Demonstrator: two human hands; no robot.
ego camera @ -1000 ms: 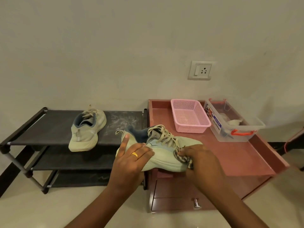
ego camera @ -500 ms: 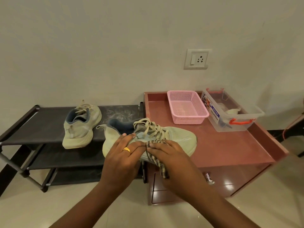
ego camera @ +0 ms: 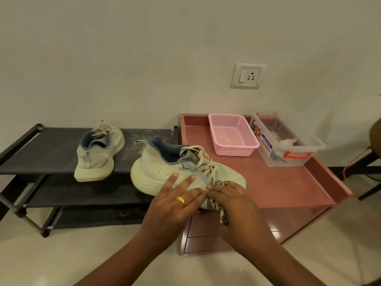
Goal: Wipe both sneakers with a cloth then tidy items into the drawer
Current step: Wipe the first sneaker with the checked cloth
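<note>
A pale green sneaker [ego camera: 156, 172] lies across the gap between the black shoe rack [ego camera: 51, 153] and the reddish cabinet top [ego camera: 278, 182], toe to the right. My left hand [ego camera: 175, 205] rests flat on its near side with fingers spread. My right hand [ego camera: 233, 203] presses a striped cloth [ego camera: 219, 203] against the toe end of the shoe. The second sneaker [ego camera: 99, 155] stands on the rack's top shelf, heel toward me. Drawer fronts [ego camera: 198, 234] show below my hands; their handle is hidden.
A pink mesh basket [ego camera: 233, 134] and a clear lidless box with orange handles [ego camera: 288, 145] stand at the back of the cabinet top. A wall socket [ego camera: 246, 76] is above. A chair edge and a cable are at the far right.
My right hand with the cloth slid from the shoe's middle toward the toe. My left hand's fingers have straightened and spread on the shoe's side. The view has shifted left.
</note>
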